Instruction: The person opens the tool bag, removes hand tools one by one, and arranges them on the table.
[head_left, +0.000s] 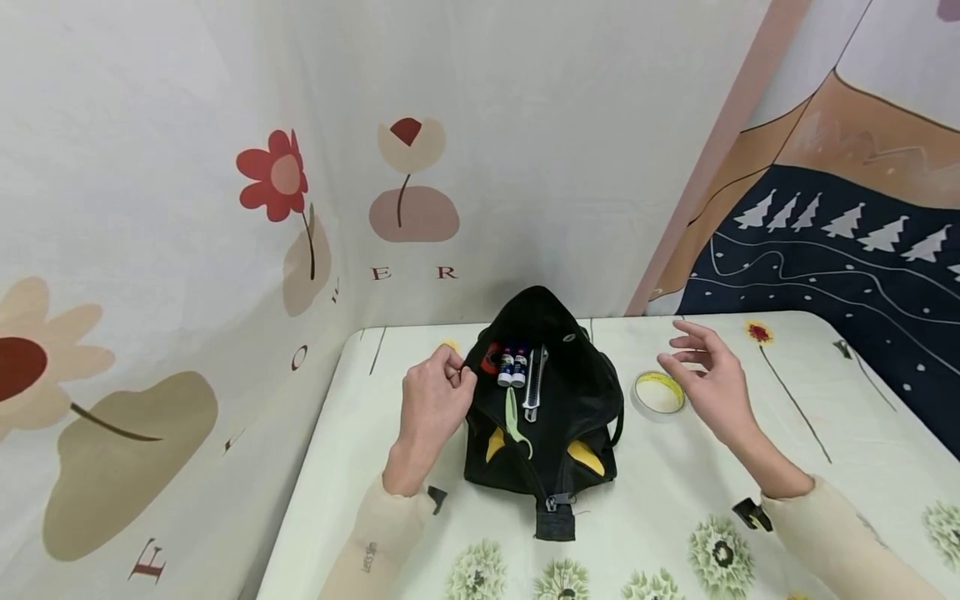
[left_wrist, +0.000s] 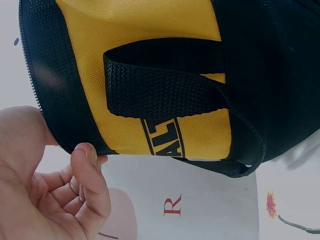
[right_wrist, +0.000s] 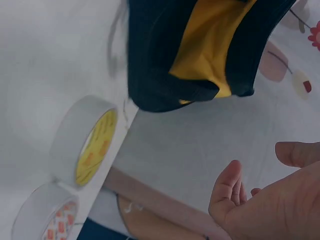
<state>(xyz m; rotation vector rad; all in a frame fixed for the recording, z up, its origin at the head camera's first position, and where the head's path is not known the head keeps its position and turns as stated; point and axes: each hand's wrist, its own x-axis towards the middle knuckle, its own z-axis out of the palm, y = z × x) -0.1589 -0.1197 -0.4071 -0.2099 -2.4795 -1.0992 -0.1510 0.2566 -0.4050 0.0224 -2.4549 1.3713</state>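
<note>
A black tool bag with yellow panels (head_left: 487, 462) stands on the table, its zipped mouth spread wide. My left hand (head_left: 437, 404) pinches the rim at the bag's left side; in the left wrist view the thumb and fingers meet at the zipper edge (left_wrist: 35, 90). Inside lie two glue sticks (head_left: 506, 368), a utility knife (head_left: 535, 383), a light green handled tool (head_left: 514, 425) and a red item (head_left: 491, 358) partly hidden in shadow. To the right, my right hand (head_left: 712, 387) hovers with fingers loosely bent and holds nothing, beside a tape roll (head_left: 639, 404).
In the right wrist view a second tape roll (right_wrist: 27, 215) appears close to the yellow-cored one (right_wrist: 75, 140). A flower-printed cloth (head_left: 360, 433) covers the table. Printed fabric walls (head_left: 525, 208) rise behind and at the left.
</note>
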